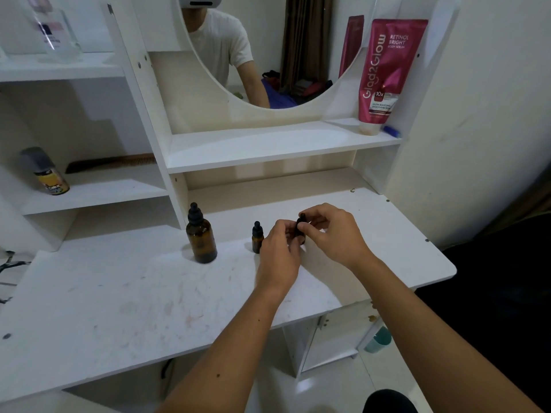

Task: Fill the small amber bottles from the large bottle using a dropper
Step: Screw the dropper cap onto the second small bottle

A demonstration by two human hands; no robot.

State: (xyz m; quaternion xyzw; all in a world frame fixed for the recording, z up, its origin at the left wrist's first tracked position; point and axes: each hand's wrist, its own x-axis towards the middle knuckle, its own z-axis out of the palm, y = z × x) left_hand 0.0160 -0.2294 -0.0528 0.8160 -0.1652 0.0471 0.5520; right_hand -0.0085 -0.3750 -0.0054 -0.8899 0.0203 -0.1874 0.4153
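White vanity top [119, 293]: both hands [280, 248] [334, 234] apparently pinch one small amber bottle [300, 229].

- Your surface [119, 293] is white, smudged with faint grey and pinkish marks.
- The large bottle [201, 238] is dark amber glass with a black dropper cap.
- The small bottle [257, 237] standing free shows the same amber body and black cap.
- The second small bottle [300, 226] between your hands looks mostly black (its glass is largely hidden).
- On the upper shelf [268, 144], which is white, the tube [387, 73] is magenta pink with white lettering and a pale cap.
- The spray can [46, 171] on your left has a grey cap and a yellow label with black.
- The comb [110, 162] behind it is brown.
- The wall [492, 114] is off-white.
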